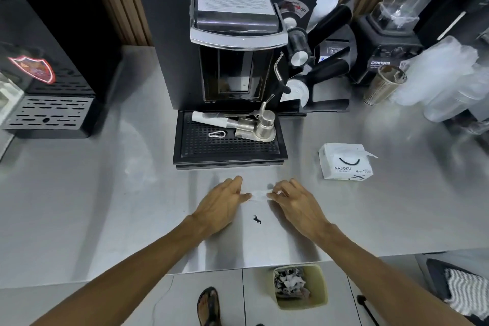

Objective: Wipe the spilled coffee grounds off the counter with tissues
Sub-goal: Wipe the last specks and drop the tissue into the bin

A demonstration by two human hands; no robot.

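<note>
A small dark patch of coffee grounds [257, 219] lies on the steel counter [105, 193], near its front edge. Just beyond the patch, my left hand [221, 205] and my right hand [293, 202] pinch the two ends of a white tissue [258, 195] stretched between them, low over the counter. A white pack of tissues [344, 163] lies to the right, its top flap open.
A black coffee machine [232, 47] stands behind my hands, its drip tray [229, 140] holding metal parts. A blender [389, 34], a metal cup [383, 86] and plastic cups [449, 79] sit at the right. A bin [301, 288] with used tissues stands on the floor below.
</note>
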